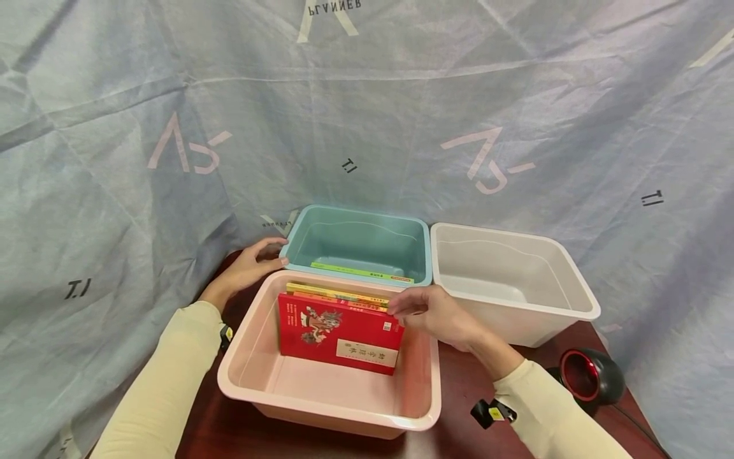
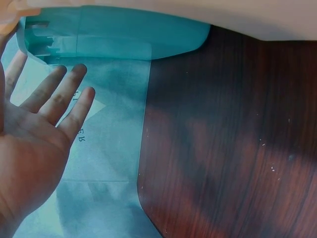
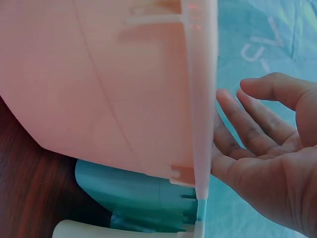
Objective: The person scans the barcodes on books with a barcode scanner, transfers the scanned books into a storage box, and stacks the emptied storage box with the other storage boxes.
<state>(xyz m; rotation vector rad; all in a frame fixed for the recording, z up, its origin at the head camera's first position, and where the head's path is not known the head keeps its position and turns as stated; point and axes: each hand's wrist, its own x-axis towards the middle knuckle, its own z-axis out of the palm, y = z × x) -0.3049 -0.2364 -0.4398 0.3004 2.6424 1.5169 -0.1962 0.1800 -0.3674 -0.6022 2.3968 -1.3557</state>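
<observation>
My left hand (image 1: pixel 245 269) is beside the left rim of the teal bin (image 1: pixel 429 252), fingertips right at that rim. In the left wrist view its fingers (image 2: pixel 74 116) are spread and fairly straight. My right hand (image 1: pixel 440 317) hovers over the right rim of the pink bin (image 1: pixel 252 396), near the top right corner of a red book (image 1: pixel 306 347). Its loosely bent fingers (image 3: pixel 247 126) hold nothing in the right wrist view. Behind the red book several books with yellow and orange edges (image 1: pixel 301 288) stand upright in the pink bin. A thin green book (image 1: pixel 344 271) stands inside the teal bin.
To the right of the teal bin stands a white bin (image 1: pixel 504 303). A black device with a red ring (image 1: pixel 610 376) and a cable sits at the right on the dark wooden table (image 1: pixel 459 405). Grey-blue cloth (image 1: pixel 373 140) hangs behind everything.
</observation>
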